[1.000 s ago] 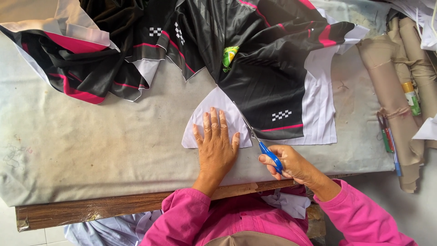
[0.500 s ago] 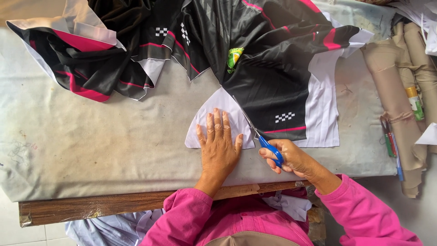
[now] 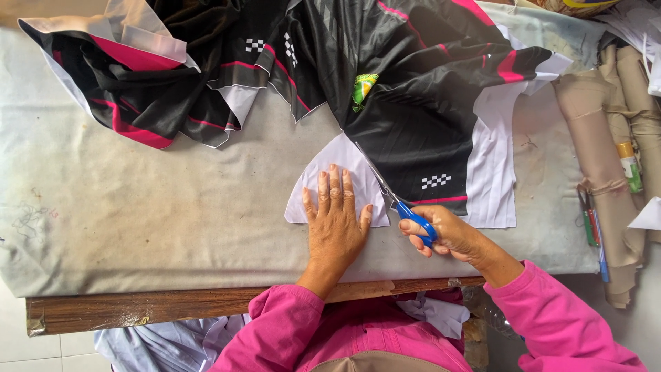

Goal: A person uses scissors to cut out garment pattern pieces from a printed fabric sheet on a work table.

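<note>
Cloth-covered bench (image 3: pixel 138 220), black and pink printed fabric (image 3: pixel 413 103) spread across its far side, white curved piece (image 3: pixel 344 162) at the fabric's edge, left hand (image 3: pixel 337 220) flat and open pressing the white piece, right hand (image 3: pixel 447 234) closed around blue-handled scissors (image 3: pixel 406 210), blades along the black fabric's edge.

Glossy black cloth (image 3: pixel 413 103), blue plastic-handled metal scissors (image 3: pixel 396 200), worn wooden table edge (image 3: pixel 138 310)
</note>
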